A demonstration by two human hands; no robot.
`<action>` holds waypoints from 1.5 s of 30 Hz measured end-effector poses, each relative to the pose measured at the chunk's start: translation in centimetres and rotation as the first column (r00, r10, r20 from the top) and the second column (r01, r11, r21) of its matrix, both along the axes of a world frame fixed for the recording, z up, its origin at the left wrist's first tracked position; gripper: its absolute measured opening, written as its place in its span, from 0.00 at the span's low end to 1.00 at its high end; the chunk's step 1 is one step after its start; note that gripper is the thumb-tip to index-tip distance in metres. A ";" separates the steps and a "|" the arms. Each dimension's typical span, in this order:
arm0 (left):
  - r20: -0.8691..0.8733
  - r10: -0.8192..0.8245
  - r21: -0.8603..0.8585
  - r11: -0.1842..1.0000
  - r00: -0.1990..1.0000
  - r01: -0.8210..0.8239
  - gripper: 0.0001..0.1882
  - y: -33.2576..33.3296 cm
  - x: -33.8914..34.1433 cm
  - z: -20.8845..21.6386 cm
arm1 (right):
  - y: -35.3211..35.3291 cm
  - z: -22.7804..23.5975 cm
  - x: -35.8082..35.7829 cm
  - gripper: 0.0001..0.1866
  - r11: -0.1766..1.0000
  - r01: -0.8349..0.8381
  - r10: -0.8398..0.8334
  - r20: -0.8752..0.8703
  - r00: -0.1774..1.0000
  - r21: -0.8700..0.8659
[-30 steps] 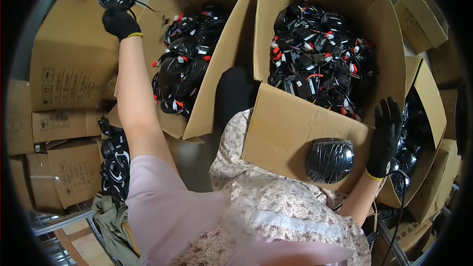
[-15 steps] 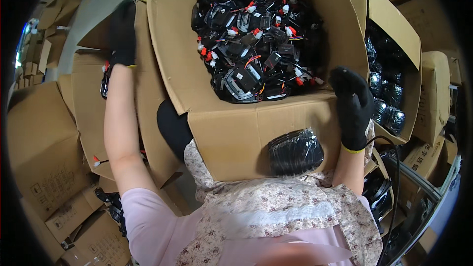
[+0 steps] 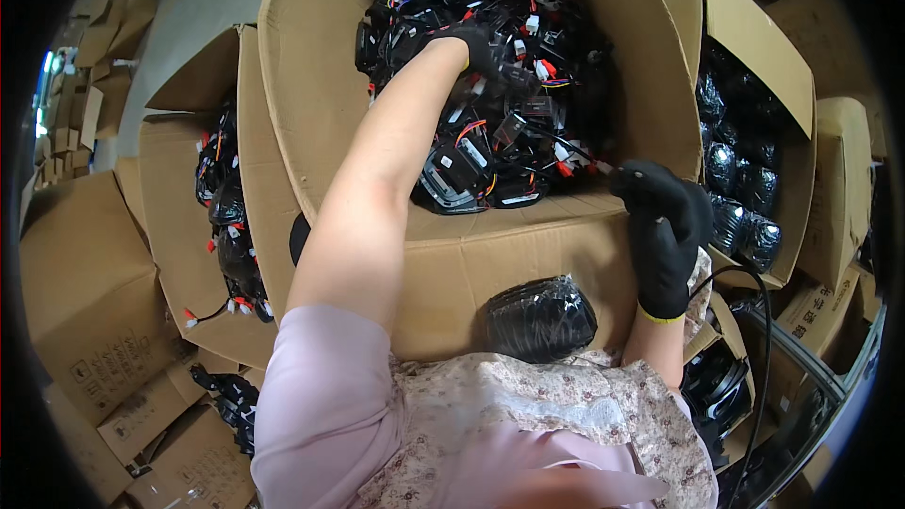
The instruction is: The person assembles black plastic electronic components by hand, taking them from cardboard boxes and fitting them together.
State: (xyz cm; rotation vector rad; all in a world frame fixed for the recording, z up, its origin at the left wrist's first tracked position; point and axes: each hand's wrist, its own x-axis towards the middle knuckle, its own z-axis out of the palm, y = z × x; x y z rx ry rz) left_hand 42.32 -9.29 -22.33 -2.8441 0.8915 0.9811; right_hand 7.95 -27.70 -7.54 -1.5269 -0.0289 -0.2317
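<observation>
A big cardboard box [image 3: 320, 57] holds a heap of black electronic units [image 3: 452, 170] with coloured wires and red and white connectors. My left hand [image 3: 481, 49], in a black glove, reaches into the box over the heap. Its fingers are blurred against the dark units, so I cannot make out whether it grips one. My right hand [image 3: 667, 236], gloved too, is at the box's near right corner, its fingers loosely bent, apart from the thumb, and nothing visible in it. On the box's near flap lies a black bundle wrapped in clear film [image 3: 542, 319].
At the left stands an open cardboard box [image 3: 174, 217] with more wired black units. To the right, another open box [image 3: 759, 52] contains several film-wrapped black bundles [image 3: 754, 187]. A black cable [image 3: 765, 320] hangs by a metal rail [image 3: 801, 349] at the lower right.
My left hand has swung from the left box into the big box, over the heap. My right hand stays by the near right corner, slightly lower. The view has shifted a little.
</observation>
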 end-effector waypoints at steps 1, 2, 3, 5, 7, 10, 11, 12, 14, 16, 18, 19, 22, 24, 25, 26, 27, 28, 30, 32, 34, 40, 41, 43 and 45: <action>-0.076 -0.006 0.024 1.000 0.997 0.008 0.52 0.2 -0.1 0.3 | -0.1 0.1 0.1 0.25 0.999 -0.041 0.041 0.017 0.999 0.003; -0.071 -0.005 0.028 1.000 0.997 0.007 0.52 0.7 -0.1 0.1 | 0.1 0.2 0.1 0.25 0.999 -0.041 0.041 0.022 0.999 0.007; -0.204 0.070 0.034 0.997 0.977 -0.064 0.54 1.5 -0.1 -0.3 | 0.5 0.3 0.0 0.24 0.998 -0.042 0.041 0.030 0.999 0.055; -0.460 0.224 -0.036 0.962 0.859 -0.271 0.58 2.7 -2.0 2.3 | 0.9 0.2 0.0 0.22 0.992 -0.033 0.026 0.055 0.998 0.118; -0.294 0.087 -0.133 0.982 0.952 -0.131 0.49 3.0 -2.2 -0.1 | 0.7 0.1 -0.3 0.22 0.995 -0.006 0.001 0.045 0.999 0.097; -0.331 0.132 -0.168 0.966 0.934 -0.196 0.36 4.3 -2.2 -0.7 | 0.8 0.7 -0.2 0.22 0.999 0.008 -0.010 0.035 0.999 0.044; -0.397 0.161 -0.213 0.942 0.904 -0.261 0.29 5.5 -1.4 -1.5 | 1.2 0.9 0.0 0.22 0.997 -0.001 -0.001 0.031 1.000 0.072; 0.071 -0.521 -0.189 0.830 0.851 0.524 0.27 8.9 1.4 -2.4 | 2.2 1.9 0.5 0.21 0.991 -0.051 0.045 0.054 0.998 0.121; -0.568 0.153 -0.496 0.720 0.809 -0.485 0.22 7.3 -2.0 2.3 | 0.9 0.5 0.1 0.21 0.997 0.014 -0.016 0.030 0.999 0.077; 0.241 0.103 -0.386 0.923 0.965 -0.002 0.24 13.1 3.7 -2.0 | 1.7 0.8 0.4 0.21 0.995 -0.035 0.028 0.065 0.997 0.096; 0.434 0.350 -0.314 0.923 0.830 -0.225 0.29 13.3 3.0 -2.3 | 1.4 0.8 0.4 0.20 0.998 0.006 -0.006 -0.004 1.000 -0.068; 0.385 0.580 -0.463 0.794 0.718 -0.394 0.33 10.0 1.5 -0.5 | 0.9 0.9 0.1 0.20 0.992 0.028 -0.035 -0.056 0.998 -0.125; 0.466 0.375 -0.469 0.873 0.801 -0.135 0.28 9.0 3.5 2.9 | 1.0 -0.4 -0.9 0.19 0.994 0.079 -0.083 -0.056 0.995 -0.081; 0.571 0.471 -0.304 0.882 0.672 -0.359 0.27 12.5 10.1 -1.1 | 1.8 0.9 -0.6 0.16 0.983 0.082 -0.069 0.084 0.994 -0.162; 0.434 0.514 -0.309 0.857 0.740 -0.413 0.29 6.5 10.3 -1.4 | 1.6 1.4 -0.7 0.15 0.896 0.193 -0.220 -0.022 0.975 -0.401; 0.292 0.538 -0.301 0.837 0.791 -0.458 0.31 0.4 9.5 0.0 | 1.2 1.1 -0.8 0.12 0.883 0.257 -0.272 0.018 0.962 -0.393; 0.312 0.566 -0.285 0.822 0.763 -0.493 0.31 1.7 11.2 -1.6 | 1.9 0.9 -0.4 0.12 0.949 0.236 -0.230 0.053 0.972 -0.210; 0.516 0.539 -0.224 0.835 0.666 -0.503 0.34 4.9 13.1 -3.5 | 2.6 0.6 0.3 0.12 0.984 0.176 -0.174 0.089 0.981 -0.010; 0.661 0.456 -0.155 0.860 0.596 -0.486 0.38 5.5 14.6 -6.2 | 2.6 -0.6 2.1 0.13 0.988 0.154 -0.153 0.062 0.986 -0.017; 0.380 0.619 -0.196 0.780 0.687 -0.594 0.41 4.5 14.7 -5.9 | 2.4 -1.5 3.2 0.13 0.986 0.155 -0.153 0.039 0.987 -0.052; 0.438 0.578 -0.011 0.770 0.689 -0.638 0.41 5.0 16.3 -9.0 | 2.2 -1.9 3.7 0.14 0.983 0.158 -0.156 0.024 0.987 -0.090; 0.447 0.556 -0.174 0.823 0.701 -0.541 0.31 7.2 16.1 -6.9 | 2.0 -0.6 2.6 0.16 0.974 0.144 -0.138 0.051 0.989 -0.173; 0.565 0.559 -0.325 0.827 0.607 -0.458 0.25 8.8 15.2 -6.7 | 1.8 0.0 2.0 0.17 0.970 0.151 -0.142 0.063 0.988 -0.190; 0.378 0.695 -0.307 0.717 0.611 -0.625 0.28 11.4 15.2 -4.0 | 2.2 1.6 1.4 0.14 0.962 0.130 -0.130 0.018 0.991 -0.242; 0.598 0.612 -0.375 0.784 0.518 -0.494 0.28 10.2 12.9 -3.1 | 2.3 2.6 0.5 0.14 0.920 0.158 -0.180 -0.027 0.983 -0.359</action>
